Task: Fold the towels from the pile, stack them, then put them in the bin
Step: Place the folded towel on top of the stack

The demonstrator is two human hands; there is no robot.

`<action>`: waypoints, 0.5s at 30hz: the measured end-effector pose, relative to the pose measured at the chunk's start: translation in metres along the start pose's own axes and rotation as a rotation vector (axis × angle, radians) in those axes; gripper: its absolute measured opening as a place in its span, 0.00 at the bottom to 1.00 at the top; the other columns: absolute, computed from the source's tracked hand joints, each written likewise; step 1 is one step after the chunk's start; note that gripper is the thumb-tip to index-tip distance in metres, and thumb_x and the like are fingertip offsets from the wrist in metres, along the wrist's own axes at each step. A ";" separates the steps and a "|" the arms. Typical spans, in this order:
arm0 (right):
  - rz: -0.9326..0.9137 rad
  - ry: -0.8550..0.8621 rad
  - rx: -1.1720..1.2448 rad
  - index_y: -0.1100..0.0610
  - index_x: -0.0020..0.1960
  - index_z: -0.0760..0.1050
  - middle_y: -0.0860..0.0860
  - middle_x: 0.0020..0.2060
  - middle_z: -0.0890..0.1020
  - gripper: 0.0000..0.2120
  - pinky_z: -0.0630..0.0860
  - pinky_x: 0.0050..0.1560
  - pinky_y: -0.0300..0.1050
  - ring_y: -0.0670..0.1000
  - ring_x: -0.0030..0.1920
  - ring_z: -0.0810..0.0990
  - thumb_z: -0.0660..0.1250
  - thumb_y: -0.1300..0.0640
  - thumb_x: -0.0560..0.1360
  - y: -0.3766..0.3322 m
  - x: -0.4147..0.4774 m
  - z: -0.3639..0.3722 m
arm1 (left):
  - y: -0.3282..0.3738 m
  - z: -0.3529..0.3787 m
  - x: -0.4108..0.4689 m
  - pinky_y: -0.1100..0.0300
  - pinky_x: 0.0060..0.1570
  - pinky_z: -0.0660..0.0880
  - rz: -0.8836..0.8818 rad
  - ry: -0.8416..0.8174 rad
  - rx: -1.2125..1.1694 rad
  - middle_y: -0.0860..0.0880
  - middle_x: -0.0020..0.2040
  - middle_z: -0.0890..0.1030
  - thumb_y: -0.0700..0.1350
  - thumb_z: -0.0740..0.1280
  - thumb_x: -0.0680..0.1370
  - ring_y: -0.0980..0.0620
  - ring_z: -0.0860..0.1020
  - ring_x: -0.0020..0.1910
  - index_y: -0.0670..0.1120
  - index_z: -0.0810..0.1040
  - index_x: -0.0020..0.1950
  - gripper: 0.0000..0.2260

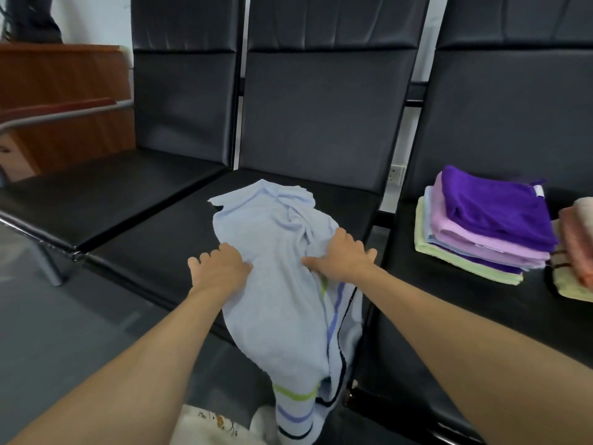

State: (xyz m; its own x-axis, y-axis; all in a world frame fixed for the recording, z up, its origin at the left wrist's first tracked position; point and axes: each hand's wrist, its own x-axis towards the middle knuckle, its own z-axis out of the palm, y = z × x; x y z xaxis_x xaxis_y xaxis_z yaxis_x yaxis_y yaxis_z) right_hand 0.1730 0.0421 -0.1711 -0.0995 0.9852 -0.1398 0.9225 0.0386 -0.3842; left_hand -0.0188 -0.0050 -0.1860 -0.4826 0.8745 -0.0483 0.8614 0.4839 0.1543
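Observation:
A light blue towel with green, blue and dark stripes lies crumpled on the middle black seat, and its striped end hangs over the seat's front edge. My left hand sits at the towel's left edge, fingers curled and thumb on the cloth. My right hand lies flat on the towel's right side with its fingers spread. A stack of folded towels, purple on top with pink, blue and pale green below, rests on the right seat. A pile of pink and beige towels is at the far right, cut off by the frame.
Three black padded seats stand in a row, and the left seat is bare. A wooden cabinet stands at the far left behind a metal armrest. Grey floor lies in front of the seats, with a white patterned thing at the bottom edge.

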 end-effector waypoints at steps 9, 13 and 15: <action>0.035 0.002 0.694 0.60 0.39 0.71 0.56 0.38 0.76 0.04 0.70 0.39 0.43 0.54 0.39 0.75 0.58 0.65 0.71 0.028 -0.019 -0.036 | 0.060 -0.026 -0.023 0.55 0.50 0.68 0.095 -0.162 -0.810 0.44 0.61 0.73 0.47 0.53 0.83 0.46 0.73 0.55 0.37 0.59 0.73 0.22; 0.124 -0.070 1.245 0.64 0.51 0.77 0.58 0.47 0.82 0.17 0.78 0.44 0.46 0.56 0.46 0.80 0.54 0.72 0.70 0.059 -0.048 -0.081 | 0.105 -0.037 -0.044 0.52 0.57 0.74 0.136 -0.268 -1.189 0.44 0.64 0.75 0.47 0.56 0.79 0.47 0.75 0.58 0.41 0.66 0.71 0.21; 0.085 -0.086 1.386 0.63 0.53 0.79 0.58 0.50 0.83 0.18 0.78 0.51 0.46 0.56 0.49 0.81 0.54 0.72 0.71 0.075 -0.070 -0.106 | 0.129 -0.044 -0.058 0.56 0.45 0.75 0.219 -0.308 -1.285 0.45 0.56 0.77 0.45 0.57 0.76 0.50 0.76 0.48 0.40 0.71 0.59 0.15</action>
State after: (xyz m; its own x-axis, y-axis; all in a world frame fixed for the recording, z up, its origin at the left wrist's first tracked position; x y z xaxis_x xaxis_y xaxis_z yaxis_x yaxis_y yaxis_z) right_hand 0.2891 -0.0062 -0.0938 -0.1313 0.9610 -0.2434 -0.1863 -0.2651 -0.9461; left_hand 0.1133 0.0056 -0.1196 -0.1532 0.9835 -0.0963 0.0745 0.1087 0.9913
